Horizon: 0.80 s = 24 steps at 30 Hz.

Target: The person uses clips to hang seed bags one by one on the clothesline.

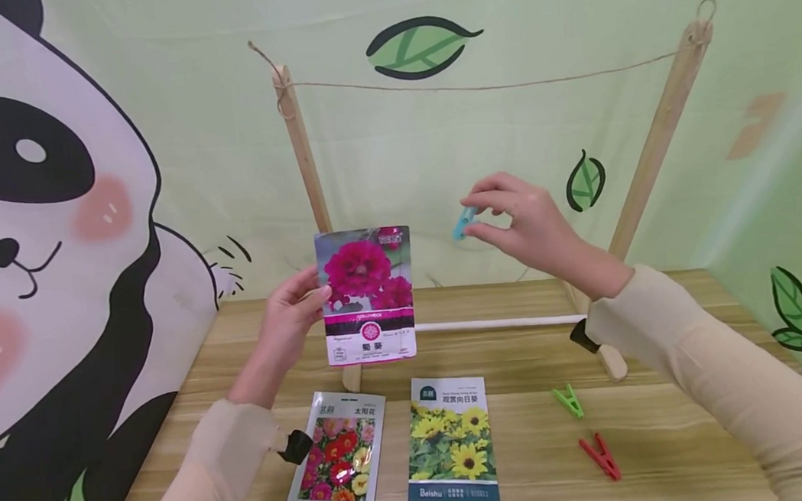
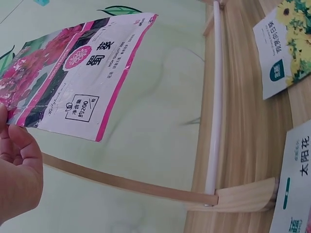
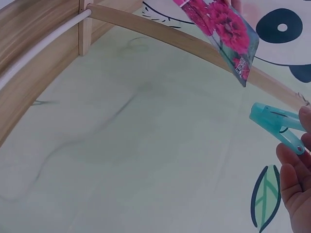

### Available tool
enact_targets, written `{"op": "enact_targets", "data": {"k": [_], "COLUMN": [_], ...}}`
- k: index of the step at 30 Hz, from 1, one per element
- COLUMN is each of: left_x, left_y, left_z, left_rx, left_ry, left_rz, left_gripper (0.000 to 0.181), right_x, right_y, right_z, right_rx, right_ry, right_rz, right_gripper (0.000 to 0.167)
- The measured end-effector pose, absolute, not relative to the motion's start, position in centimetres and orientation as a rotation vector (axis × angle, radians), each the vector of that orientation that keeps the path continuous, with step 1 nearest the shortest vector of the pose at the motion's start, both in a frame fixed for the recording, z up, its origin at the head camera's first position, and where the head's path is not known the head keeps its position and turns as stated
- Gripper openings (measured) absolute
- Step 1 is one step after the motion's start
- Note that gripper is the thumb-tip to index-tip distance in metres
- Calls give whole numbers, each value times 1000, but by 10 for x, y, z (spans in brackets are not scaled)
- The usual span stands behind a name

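My left hand (image 1: 297,307) pinches the left edge of a seed packet (image 1: 367,283) with magenta hollyhock flowers, held upright above the table. In the left wrist view the thumb (image 2: 26,148) shows at the packet's corner (image 2: 82,109). My right hand (image 1: 519,216) pinches a light blue clothespin (image 1: 464,222) between thumb and fingers, to the right of the packet and apart from it. The right wrist view shows the clothespin (image 3: 277,124) by its handle ends in the fingers. Above both hands a twine line (image 1: 481,88) runs between two wooden posts.
Two more seed packets lie on the wooden table: one with mixed red flowers (image 1: 338,461), one with yellow sunflowers (image 1: 450,443). A green clothespin (image 1: 569,401) and a red clothespin (image 1: 601,457) lie to their right. A white rod (image 1: 498,323) joins the frame's posts (image 1: 663,135) low down.
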<state>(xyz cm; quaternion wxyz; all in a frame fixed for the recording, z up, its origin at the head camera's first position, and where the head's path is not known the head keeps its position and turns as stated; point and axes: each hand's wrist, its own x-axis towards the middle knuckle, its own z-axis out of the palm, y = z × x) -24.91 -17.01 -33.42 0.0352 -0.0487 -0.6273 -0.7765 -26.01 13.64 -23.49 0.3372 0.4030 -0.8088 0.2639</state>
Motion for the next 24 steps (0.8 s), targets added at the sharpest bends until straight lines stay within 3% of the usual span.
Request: {"op": "enact_targets", "data": {"k": [16,24], "left_x": [-259,-263], "left_y": [-158,-154], "left_z": [-326,-319], "left_rx": [-169,-174], "left_ry": [-1894,-1826], "left_rz": [-2419,-2447], "left_gripper": [29,35], "right_x": [-264,-268], "right_y": [130,128], "right_z": [-216,-210], "right_rx": [1005,999], "right_ry": [-2143,-2128], "right_rz": [739,754], "right_gripper": [30,29]}}
